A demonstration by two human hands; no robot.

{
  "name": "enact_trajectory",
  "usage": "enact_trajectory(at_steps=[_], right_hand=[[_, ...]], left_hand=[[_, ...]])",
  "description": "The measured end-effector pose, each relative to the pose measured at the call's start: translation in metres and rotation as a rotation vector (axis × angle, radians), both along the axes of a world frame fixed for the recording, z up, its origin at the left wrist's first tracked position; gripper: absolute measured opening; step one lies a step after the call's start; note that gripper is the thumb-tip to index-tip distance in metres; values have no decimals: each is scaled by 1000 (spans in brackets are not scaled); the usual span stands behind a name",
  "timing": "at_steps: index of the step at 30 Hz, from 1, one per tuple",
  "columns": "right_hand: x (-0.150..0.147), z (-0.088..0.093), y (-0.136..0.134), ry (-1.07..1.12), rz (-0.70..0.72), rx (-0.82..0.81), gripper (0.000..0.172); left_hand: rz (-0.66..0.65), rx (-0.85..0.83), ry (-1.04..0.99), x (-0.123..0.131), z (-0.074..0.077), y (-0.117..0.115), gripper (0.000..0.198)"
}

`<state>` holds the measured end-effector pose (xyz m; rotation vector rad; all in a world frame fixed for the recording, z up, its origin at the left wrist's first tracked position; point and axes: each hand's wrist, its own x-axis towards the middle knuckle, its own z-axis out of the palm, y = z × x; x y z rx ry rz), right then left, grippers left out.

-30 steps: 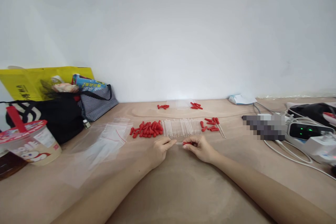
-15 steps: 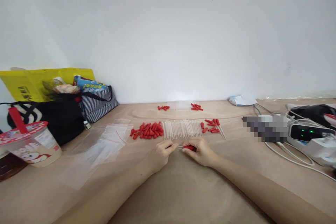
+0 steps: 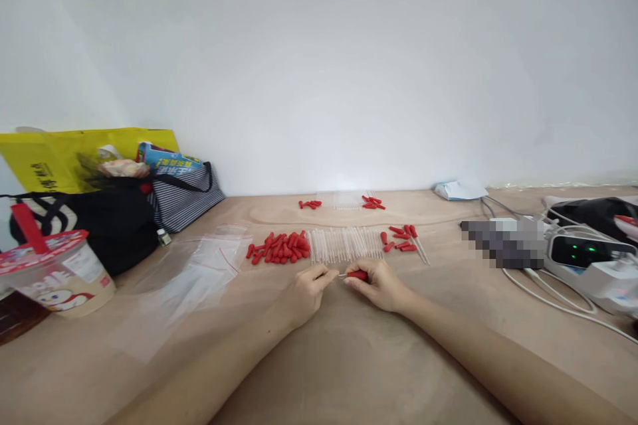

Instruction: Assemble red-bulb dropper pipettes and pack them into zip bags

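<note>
While both forearms [image 3: 239, 352] slant inward, the hands [image 3: 383, 284] pinch near each other.

Tube [image 3: 341, 275] pinched by left hand [image 3: 308, 293]; red bulb [image 3: 357, 275] gripped by right hand [image 3: 383, 287], the two held in line. Just beyond, clear tubes [image 3: 346, 244] are laid in a row, flanked by loose bulbs [image 3: 285, 248]. Smaller bulb clusters [image 3: 373, 202] are placed near the table [image 3: 323, 372]'s far edge. Toward the left edge, clear bags [image 3: 199, 272] are spread; toward the right edge, a green-lit box [image 3: 591, 251] is set.
</note>
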<state>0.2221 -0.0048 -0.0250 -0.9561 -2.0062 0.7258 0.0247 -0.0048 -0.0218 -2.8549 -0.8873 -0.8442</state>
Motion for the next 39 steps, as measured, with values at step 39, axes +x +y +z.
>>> enact_trajectory(at_steps=[39], right_hand=[[101,2,64,-379,-790,84,23]], left_hand=[[82,-166,-123,6,6,-3,14]])
